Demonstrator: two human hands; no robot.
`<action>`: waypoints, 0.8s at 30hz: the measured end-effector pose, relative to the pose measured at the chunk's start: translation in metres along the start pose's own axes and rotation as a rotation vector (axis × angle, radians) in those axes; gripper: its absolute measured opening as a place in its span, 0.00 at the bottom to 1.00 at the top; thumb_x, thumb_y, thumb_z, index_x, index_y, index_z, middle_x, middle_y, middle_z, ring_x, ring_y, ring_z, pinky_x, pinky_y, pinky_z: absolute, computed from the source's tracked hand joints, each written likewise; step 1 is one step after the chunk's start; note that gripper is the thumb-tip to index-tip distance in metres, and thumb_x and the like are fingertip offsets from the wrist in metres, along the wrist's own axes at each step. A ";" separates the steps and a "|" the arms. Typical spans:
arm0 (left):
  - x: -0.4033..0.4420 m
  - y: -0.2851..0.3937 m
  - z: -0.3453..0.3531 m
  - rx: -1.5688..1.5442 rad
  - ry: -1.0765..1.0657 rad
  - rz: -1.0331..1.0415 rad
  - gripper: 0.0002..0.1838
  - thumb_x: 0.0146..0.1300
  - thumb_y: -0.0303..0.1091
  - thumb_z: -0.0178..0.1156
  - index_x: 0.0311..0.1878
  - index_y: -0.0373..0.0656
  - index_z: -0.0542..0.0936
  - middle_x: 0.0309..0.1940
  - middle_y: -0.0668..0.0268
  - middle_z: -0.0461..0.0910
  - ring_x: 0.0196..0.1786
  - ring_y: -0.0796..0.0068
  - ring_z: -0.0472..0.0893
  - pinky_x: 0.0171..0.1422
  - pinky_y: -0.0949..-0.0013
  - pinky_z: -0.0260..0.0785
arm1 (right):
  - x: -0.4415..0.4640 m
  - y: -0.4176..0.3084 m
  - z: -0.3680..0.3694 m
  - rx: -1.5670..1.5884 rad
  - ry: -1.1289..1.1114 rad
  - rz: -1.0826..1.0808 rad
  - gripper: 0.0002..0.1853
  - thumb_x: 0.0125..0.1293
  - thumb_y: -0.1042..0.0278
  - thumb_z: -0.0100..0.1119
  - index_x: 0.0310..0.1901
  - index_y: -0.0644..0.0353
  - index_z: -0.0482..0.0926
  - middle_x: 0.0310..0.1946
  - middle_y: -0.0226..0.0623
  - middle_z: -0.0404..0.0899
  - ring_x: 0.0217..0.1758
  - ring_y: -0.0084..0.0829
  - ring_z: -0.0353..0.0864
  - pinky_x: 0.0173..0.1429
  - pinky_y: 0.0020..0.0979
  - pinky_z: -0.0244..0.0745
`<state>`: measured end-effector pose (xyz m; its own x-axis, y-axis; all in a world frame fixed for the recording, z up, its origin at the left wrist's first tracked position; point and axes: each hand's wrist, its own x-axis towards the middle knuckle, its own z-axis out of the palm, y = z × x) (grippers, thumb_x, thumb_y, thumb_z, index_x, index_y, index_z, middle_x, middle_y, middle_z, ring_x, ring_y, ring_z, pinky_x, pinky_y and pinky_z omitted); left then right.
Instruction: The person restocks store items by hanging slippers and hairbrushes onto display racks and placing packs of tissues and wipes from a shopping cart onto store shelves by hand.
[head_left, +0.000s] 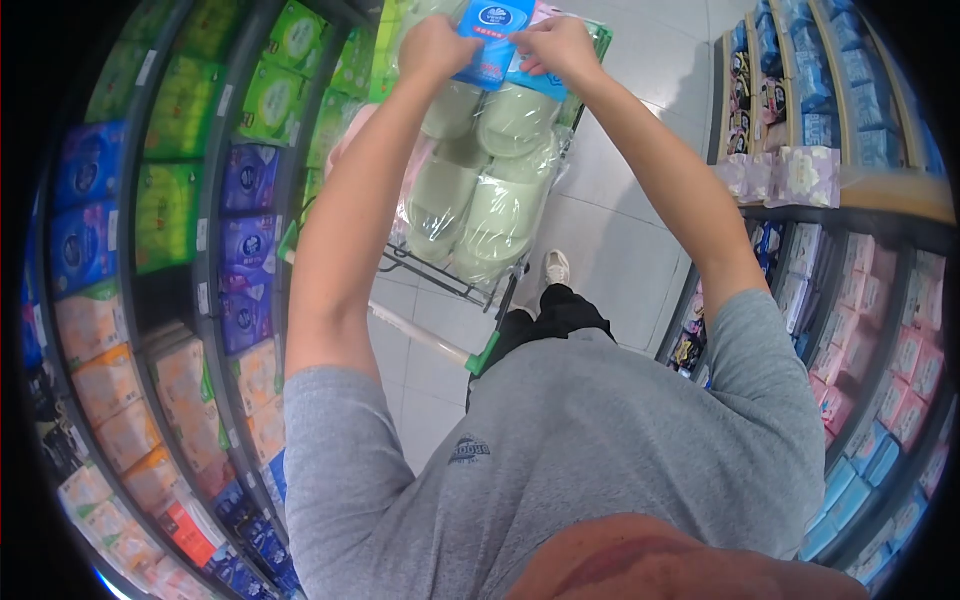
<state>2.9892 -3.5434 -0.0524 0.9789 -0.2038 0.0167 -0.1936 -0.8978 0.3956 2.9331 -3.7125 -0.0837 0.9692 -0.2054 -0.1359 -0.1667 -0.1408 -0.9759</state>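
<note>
A blue tissue pack [488,58] with a white-and-blue label is held up over the shopping cart at the top of the view. My left hand [436,50] is closed on its left edge, with the thumb lying across the front. On the opposite side, my right hand [558,48] has bent fingers closed at the pack's right edge. Another blue pack [538,80] shows partly beneath it. Below my hands, pale green slippers [505,215] in clear plastic wrap lie in the cart. Something pink in plastic [350,140] sits at the cart's left side.
The cart's handle [420,335] with green ends [485,355] lies close to my body. Shelves of green packs [275,100] and purple packs [248,240] line the left. Shelves with blue packs [860,70] and pink packs [850,330] stand at the right. Tiled floor [625,210] runs between.
</note>
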 end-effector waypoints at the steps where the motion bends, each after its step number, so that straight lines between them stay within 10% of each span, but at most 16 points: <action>1: 0.004 -0.001 0.001 -0.025 -0.033 -0.021 0.24 0.44 0.47 0.71 0.39 0.38 0.81 0.36 0.53 0.84 0.41 0.55 0.83 0.46 0.59 0.74 | 0.000 0.001 0.000 0.001 0.004 0.000 0.18 0.56 0.63 0.68 0.37 0.74 0.81 0.29 0.41 0.82 0.25 0.28 0.82 0.28 0.25 0.78; 20: 0.001 -0.007 -0.017 -0.372 0.069 0.042 0.15 0.41 0.35 0.74 0.28 0.41 0.78 0.25 0.65 0.81 0.29 0.73 0.79 0.36 0.68 0.71 | 0.000 0.004 0.004 0.309 -0.043 0.027 0.14 0.59 0.66 0.64 0.35 0.73 0.79 0.30 0.42 0.81 0.23 0.26 0.79 0.26 0.24 0.73; 24: -0.020 -0.021 -0.040 -0.594 0.015 0.036 0.18 0.46 0.27 0.71 0.40 0.39 0.76 0.34 0.64 0.80 0.34 0.75 0.78 0.40 0.72 0.71 | -0.016 -0.019 0.010 0.262 -0.084 -0.089 0.17 0.58 0.60 0.66 0.37 0.71 0.80 0.31 0.38 0.81 0.20 0.23 0.76 0.24 0.22 0.69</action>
<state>2.9760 -3.5053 -0.0247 0.9740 -0.2207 0.0513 -0.1615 -0.5174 0.8404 2.9229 -3.6969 -0.0652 0.9914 -0.1209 -0.0510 -0.0387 0.1022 -0.9940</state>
